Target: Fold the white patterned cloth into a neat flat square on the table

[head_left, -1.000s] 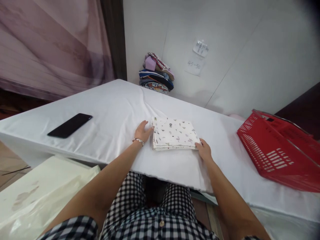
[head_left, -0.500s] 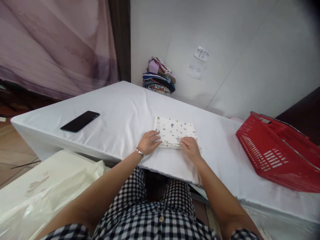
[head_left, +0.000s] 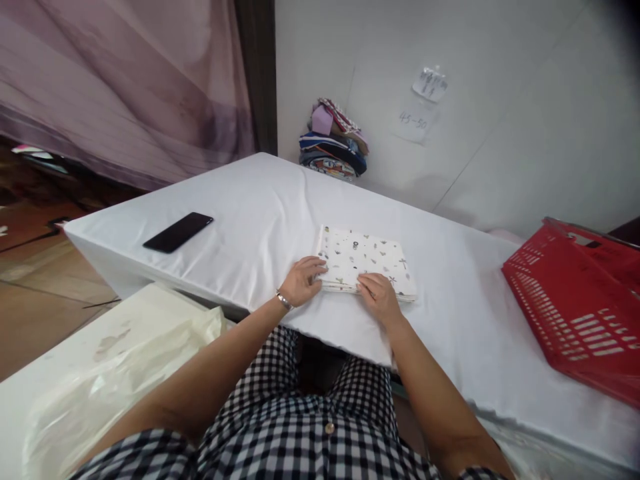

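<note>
A white folded cloth (head_left: 367,257) with a small scattered print lies in layers on the white-covered table (head_left: 240,213). At its left front corner rests my left hand (head_left: 303,281), with a metal band on the wrist. Its fingers lie stretched over the edge, thumb apart, gripping nothing. My right hand (head_left: 379,298) is at the front edge of the cloth, fingers bent and thumb close to them, pinching the top layers there. The undersides of the fingers are hidden.
A black phone (head_left: 179,232) lies on the table's left part. A red plastic basket (head_left: 565,307) stands at the right. Folded fabrics (head_left: 334,143) are piled by the wall at the back. Below left is a pale box (head_left: 145,320) with plastic film.
The view has shifted a little, so the phone and fabric pile sit further right. My right hand has slid slightly left along the cloth's front edge; my left hand stays at the corner.
</note>
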A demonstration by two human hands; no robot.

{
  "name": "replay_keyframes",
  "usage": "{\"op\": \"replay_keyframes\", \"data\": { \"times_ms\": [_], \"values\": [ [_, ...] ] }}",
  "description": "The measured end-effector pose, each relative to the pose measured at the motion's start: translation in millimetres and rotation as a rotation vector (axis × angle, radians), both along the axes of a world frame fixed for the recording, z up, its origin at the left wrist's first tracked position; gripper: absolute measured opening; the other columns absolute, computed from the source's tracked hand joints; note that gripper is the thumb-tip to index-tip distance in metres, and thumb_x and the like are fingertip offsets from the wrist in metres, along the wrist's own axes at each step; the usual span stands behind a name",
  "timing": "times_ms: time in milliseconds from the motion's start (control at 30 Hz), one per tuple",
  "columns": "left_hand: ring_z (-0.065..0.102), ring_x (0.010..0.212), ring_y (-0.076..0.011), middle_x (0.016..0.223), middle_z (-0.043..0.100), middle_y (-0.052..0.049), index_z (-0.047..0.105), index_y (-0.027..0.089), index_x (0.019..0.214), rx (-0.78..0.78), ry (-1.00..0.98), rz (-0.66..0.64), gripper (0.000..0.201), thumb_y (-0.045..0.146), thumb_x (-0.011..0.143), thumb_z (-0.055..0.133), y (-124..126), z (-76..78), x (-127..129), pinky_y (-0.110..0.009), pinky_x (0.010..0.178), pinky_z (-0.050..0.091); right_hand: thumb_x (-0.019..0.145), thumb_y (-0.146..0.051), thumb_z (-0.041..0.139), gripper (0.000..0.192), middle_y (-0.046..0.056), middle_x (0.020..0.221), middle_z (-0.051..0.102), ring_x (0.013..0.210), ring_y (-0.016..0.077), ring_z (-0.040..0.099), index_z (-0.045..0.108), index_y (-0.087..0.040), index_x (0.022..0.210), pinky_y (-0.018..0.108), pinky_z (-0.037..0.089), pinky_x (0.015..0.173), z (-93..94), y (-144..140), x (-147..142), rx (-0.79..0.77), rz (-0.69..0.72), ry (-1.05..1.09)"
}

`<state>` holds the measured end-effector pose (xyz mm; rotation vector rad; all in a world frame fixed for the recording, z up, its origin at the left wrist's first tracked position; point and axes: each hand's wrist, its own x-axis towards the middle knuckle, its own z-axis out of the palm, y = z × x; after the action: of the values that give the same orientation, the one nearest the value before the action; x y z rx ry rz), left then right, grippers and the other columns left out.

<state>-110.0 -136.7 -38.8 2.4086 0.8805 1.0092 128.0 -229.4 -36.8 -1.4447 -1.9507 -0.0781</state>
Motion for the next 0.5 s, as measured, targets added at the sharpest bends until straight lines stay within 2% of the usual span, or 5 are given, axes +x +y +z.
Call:
{"op": "replay_keyframes", "data": {
  "times_ms": [267,500],
  "values": [
    [0.052,0.109,-0.0214,0.109,0.063,-0.004,0.066,0.021,0.085,0.046,-0.098,0.019,0.023,0.014,0.069,0.050,1.3,-2.3,-0.4,-0.044,0.096,0.042,0.085,-0.031,0.053,0.022,0.007,0.100,0.066,0.095,0.0211,0.058,0.065,-0.021,0.100,0.039,0.046,0.084,2.5,-1.2,-2.1,0.040,0.034,0.007],
    [0.050,0.111,-0.0212,0.115,0.060,-0.005,0.064,0.020,0.090,0.046,-0.133,0.006,0.029,0.012,0.066,0.050,-0.2,-1.2,-2.7,-0.043,0.098,0.041,0.083,-0.029,0.056,0.020,0.007,0.100,0.066,0.095,0.0207,0.058,0.064,-0.021,0.100,0.038,0.046,0.084,0.4,-1.1,-1.5,0.079,0.037,0.002]
  ]
}}
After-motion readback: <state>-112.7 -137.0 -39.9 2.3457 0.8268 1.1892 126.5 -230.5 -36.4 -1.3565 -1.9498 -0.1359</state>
